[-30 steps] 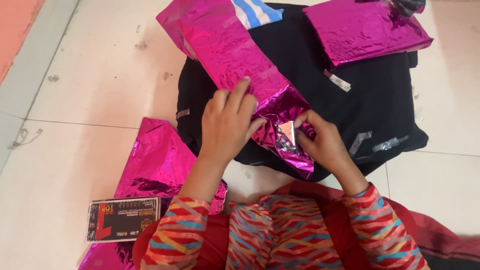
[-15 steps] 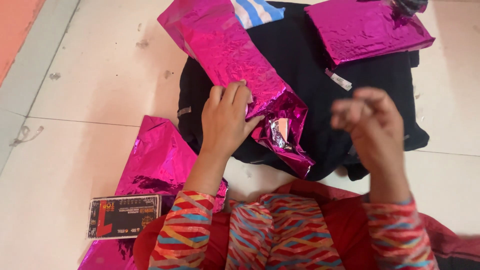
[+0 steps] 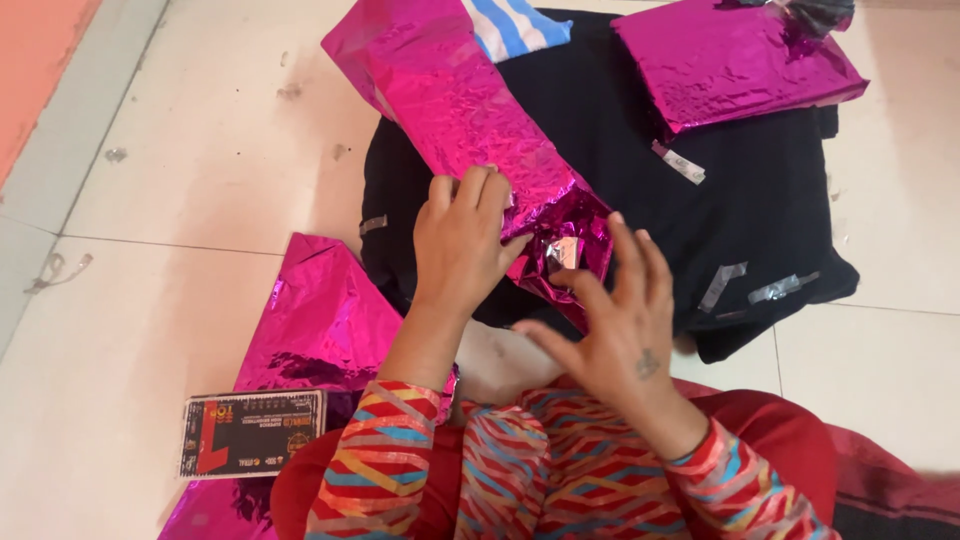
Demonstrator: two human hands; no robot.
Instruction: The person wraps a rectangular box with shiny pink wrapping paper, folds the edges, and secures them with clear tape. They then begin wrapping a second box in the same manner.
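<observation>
Head view: a long parcel wrapped in magenta foil [image 3: 470, 110] is seen running from the upper centre of the frame down to the middle, laid across a black cloth [image 3: 620, 190]. The left hand [image 3: 462, 240] is pressed flat on the parcel's lower part, fingers together and laid over the foil, thumb tucked toward the crumpled end. At that end, a folded flap [image 3: 566, 250] with a silvery underside is shown, just at centre frame. The right hand [image 3: 610, 330] is held just below and right of the flap, fingers spread apart, the fingertips [image 3: 572, 278] touching the folded foil; nothing is clamped in it. A small mark is visible on the back of this hand.

At upper right, a second flat magenta parcel [image 3: 730, 60] is set on the black cloth. A blue-and-white striped cloth [image 3: 515, 25] is glimpsed at the top centre, beside the long parcel. At lower left, a loose sheet of magenta foil [image 3: 310, 320] is spread on the pale floor tiles [image 3: 180, 170], with a dark rectangular packet [image 3: 250, 447] lying on it. Striped sleeves [image 3: 375, 460] are seen at the bottom.
</observation>
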